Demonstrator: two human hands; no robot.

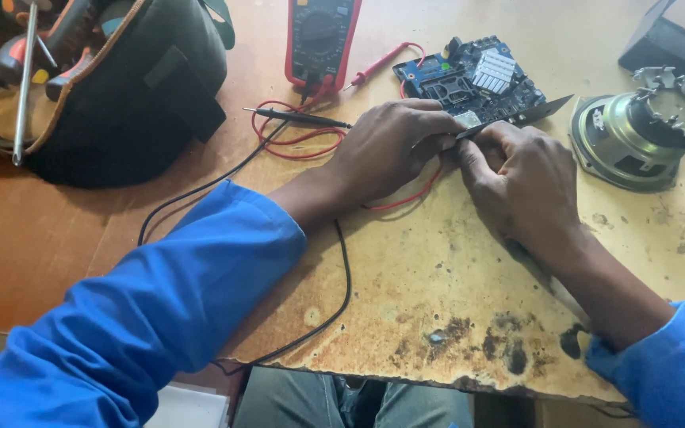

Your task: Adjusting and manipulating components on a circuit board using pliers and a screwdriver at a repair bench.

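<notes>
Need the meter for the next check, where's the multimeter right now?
In the head view, the red multimeter lies at the table's far edge, just left of the blue circuit board and right of the tool bag.

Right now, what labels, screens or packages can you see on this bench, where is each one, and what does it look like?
Multimeter: top centre, red casing, dark face with round dial; its screen is cut off by the frame.
Label: small pale rectangle on the blue circuit board, just above the left hand and right hand.
No packages visible.
</notes>
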